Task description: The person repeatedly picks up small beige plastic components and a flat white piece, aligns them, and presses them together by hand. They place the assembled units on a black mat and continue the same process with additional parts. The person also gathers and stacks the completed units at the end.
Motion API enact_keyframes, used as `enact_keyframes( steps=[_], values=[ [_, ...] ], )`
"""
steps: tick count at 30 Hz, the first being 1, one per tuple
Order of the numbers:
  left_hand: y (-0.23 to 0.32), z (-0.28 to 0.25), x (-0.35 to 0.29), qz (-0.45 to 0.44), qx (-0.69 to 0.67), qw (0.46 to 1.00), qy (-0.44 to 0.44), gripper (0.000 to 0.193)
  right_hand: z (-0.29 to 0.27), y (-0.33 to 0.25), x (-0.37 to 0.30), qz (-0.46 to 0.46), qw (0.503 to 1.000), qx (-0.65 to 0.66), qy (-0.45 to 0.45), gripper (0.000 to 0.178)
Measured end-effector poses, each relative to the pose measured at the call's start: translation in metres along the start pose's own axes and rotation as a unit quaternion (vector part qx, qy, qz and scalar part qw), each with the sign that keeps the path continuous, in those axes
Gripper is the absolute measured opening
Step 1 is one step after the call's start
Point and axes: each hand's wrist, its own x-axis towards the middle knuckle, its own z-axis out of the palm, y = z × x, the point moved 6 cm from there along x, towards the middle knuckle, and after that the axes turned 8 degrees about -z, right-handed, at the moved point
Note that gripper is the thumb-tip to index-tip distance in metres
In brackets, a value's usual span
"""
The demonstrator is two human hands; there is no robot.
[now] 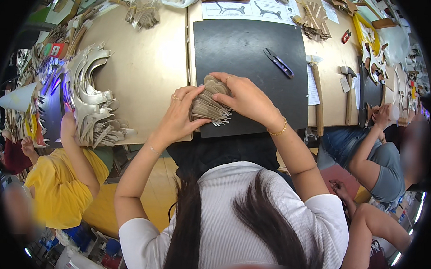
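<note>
Between my two hands is a fanned stack of thin beige-brown strips with rounded ends, resting over the front part of a black mat. My left hand grips the stack along its left side, thumb at the lower edge and fingers at the upper left. Over its upper right side curls my right hand, with the thumb lying across the strips. Small white tips stick out at the lower end of the stack. Purple-handled thread snips lie on the mat, beyond my right hand.
Two hammers lie right of the mat, near small red snips. Silvery curved pieces and more strips are heaped at left. A bundle of strips sits at the back. Co-workers sit on both sides, one in a yellow shirt.
</note>
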Motion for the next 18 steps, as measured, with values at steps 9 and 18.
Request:
enact_keyframes(
  steps=[9,18],
  values=[
    [-0.001,0.006,-0.022,-0.002,-0.044,0.997,0.063,0.079,0.011,-0.012,-0.005,-0.052,0.996,-0.070,-0.001,0.051],
    [0.016,0.020,0.007,0.010,-0.032,0.991,0.129,0.075,-0.021,-0.016,-0.001,-0.080,0.980,-0.179,-0.029,0.055]
  ],
)
